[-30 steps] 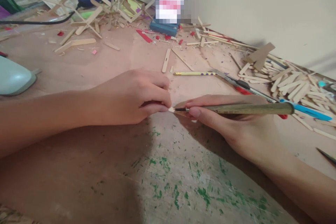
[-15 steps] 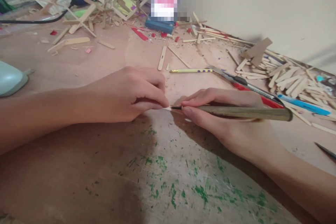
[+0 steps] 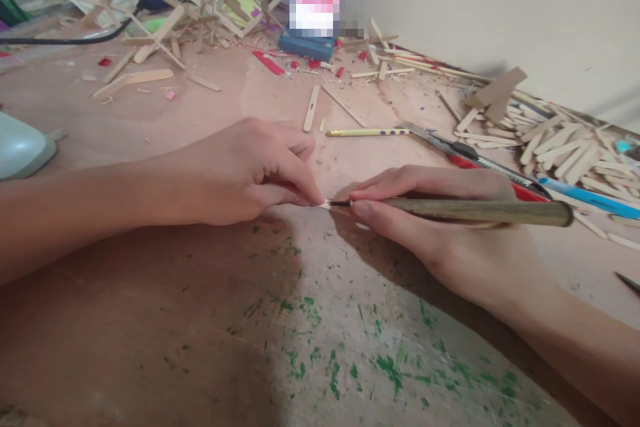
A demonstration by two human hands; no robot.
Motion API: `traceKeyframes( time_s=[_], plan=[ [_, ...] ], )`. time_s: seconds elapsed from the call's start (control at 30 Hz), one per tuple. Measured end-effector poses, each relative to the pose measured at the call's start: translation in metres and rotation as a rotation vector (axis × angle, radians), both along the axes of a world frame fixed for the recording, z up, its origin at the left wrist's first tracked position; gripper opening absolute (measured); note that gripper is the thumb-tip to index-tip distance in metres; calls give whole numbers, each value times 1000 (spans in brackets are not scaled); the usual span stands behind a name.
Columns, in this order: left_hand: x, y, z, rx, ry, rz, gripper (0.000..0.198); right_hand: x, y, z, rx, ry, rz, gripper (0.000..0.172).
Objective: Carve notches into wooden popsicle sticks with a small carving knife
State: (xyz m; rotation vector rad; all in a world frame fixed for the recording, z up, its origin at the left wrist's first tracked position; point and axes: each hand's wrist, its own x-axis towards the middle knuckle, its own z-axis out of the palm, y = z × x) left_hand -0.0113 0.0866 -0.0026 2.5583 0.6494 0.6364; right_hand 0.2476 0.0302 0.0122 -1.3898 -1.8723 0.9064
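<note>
My left hand point(image 3: 270, 170) is closed, its fingertips pinching down a small pale wood piece point(image 3: 326, 203) against the tabletop. Only the right end of that piece shows; my fingers cover the rest. In my right hand point(image 3: 430, 230) lies a wooden-handled carving tool point(image 3: 480, 211), held like a pen with the handle pointing right. Its thin dark tip meets the exposed end of the wood, close to my left fingertips. The exact shape of the tip is too small to make out.
Beyond my hands lie a yellow pencil point(image 3: 370, 133), a utility knife point(image 3: 470, 152) and a blue pen point(image 3: 590, 196). Popsicle sticks point(image 3: 565, 147) are heaped at right. A blurred-out screen stands in a blue holder point(image 3: 306, 45). A white device point(image 3: 23, 147) sits at left.
The view has shifted slightly. My left index finger is more bent and my left knuckles sit a little higher. The tool tip stays at the wood piece.
</note>
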Motion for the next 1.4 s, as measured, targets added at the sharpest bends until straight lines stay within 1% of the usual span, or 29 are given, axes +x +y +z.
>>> traceKeyframes(
  time_s=[0.13, 0.43, 0.67, 0.77, 0.87, 0.97, 1.17, 1.3, 1.37, 1.4],
  plan=[
    [0, -1, -1, 17, -14, 6, 37, 0, 0, 2, -13, -16, -23, 11],
    [-1, -1, -4, -12, -16, 20, 36, 4, 0, -2, 44, -4, -16, 11],
    [1, -1, -4, -11, -44, 19, 35, 2, -3, -1, 61, -22, -17, 11],
    [2, -1, -3, 6, -32, 20, 30, 0, -8, 2, 103, -50, -10, 9],
    [2, -5, -2, 53, -11, 36, 23, -1, -12, 6, 130, -92, 16, 8],
    [3, -14, 0, 79, -30, 32, 22, -2, -12, 8, 119, -118, 39, 8],
    [6, -33, 7, -61, -68, 19, 11, -4, -10, 6, 106, -63, -55, 8],
    [8, -36, 10, -114, -83, -6, 16, -4, -8, 3, 112, -58, -71, 4],
    [9, -34, 10, -70, -77, 28, 16, -3, -7, 2, 135, -52, -62, 4],
    [9, -32, 9, -20, -67, 60, 16, -3, -6, 2, 141, -47, -51, 4]
  ],
)
